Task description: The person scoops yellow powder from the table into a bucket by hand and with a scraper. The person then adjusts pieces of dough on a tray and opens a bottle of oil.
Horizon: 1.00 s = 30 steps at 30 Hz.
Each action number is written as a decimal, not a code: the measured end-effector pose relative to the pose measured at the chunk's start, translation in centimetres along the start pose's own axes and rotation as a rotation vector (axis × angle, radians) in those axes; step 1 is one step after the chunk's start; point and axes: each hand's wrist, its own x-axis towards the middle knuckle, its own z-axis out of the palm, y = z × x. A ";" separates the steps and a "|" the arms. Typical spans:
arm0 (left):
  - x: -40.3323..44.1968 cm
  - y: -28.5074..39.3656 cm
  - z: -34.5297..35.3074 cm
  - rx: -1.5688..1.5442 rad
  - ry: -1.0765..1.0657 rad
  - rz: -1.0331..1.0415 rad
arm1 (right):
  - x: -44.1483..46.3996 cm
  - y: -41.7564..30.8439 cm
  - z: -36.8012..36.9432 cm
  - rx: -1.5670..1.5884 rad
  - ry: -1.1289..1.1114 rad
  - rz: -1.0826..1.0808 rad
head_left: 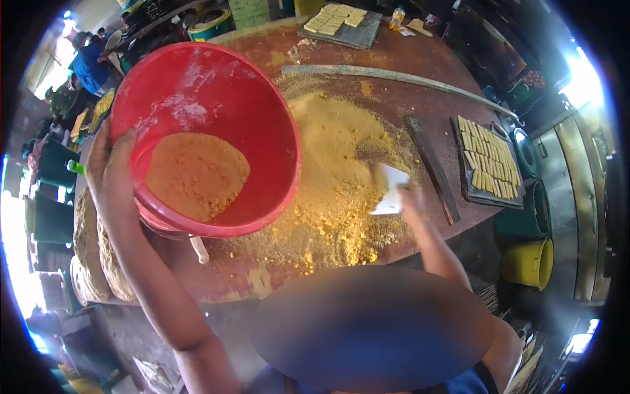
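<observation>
My left hand (110,161) grips the rim of a large red basin (216,85), tilted over the left part of the table. Orange-brown crumbly powder (197,172) lies in its lower side. In my right hand (410,199) is a white scraper (392,190), slightly blurred, at the right side of a wide heap of yellow crumbs (335,138) on the reddish-brown table (426,62). Coarser yellow lumps lie along the heap's near edge. The basin hides the heap's left part.
A dark bar (432,169) and a long strip (394,77) lie beyond the heap. Trays of dough sticks stand at the right (489,157) and far edge (338,23). A handle (199,249) shows below the basin. A yellow bucket (527,264) stands right; a person (90,65) is far left.
</observation>
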 end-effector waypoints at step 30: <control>0.6 -0.5 -0.9 0.161 -0.055 0.114 | 1.7 -16.6 5.7 -0.369 0.092 -0.769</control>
